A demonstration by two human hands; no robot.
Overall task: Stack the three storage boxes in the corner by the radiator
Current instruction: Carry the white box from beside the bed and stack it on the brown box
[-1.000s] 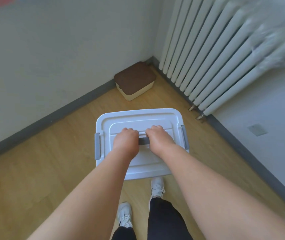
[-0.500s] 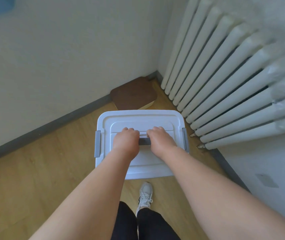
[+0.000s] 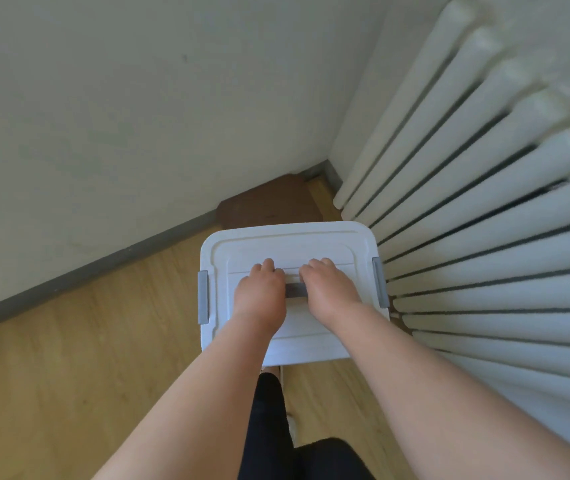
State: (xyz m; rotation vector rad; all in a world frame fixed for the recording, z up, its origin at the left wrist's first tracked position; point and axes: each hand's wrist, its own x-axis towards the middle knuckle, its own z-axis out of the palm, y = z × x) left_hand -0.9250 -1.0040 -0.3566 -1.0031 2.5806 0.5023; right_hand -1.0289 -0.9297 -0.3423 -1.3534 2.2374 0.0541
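Observation:
A white lidded storage box (image 3: 290, 244) with grey side clips hangs above the floor in front of me, carried by its grey top handle (image 3: 295, 289). My left hand (image 3: 259, 294) and my right hand (image 3: 328, 289) are both closed around that handle, side by side. Beyond the white box, a smaller box with a brown lid (image 3: 266, 202) sits on the floor in the corner; the white box hides its near part. A third box is not visible.
A white ribbed radiator (image 3: 484, 220) fills the right side, close to the white box's right clip. A pale wall with a grey skirting board (image 3: 86, 271) runs along the left. The floor is light wood (image 3: 69, 358). My legs and a shoe show below the box.
I have walked toward the corner with the white box in both hands. The brown-lidded box is now nearer and partly covered by the white box; the radiator has come much closer.

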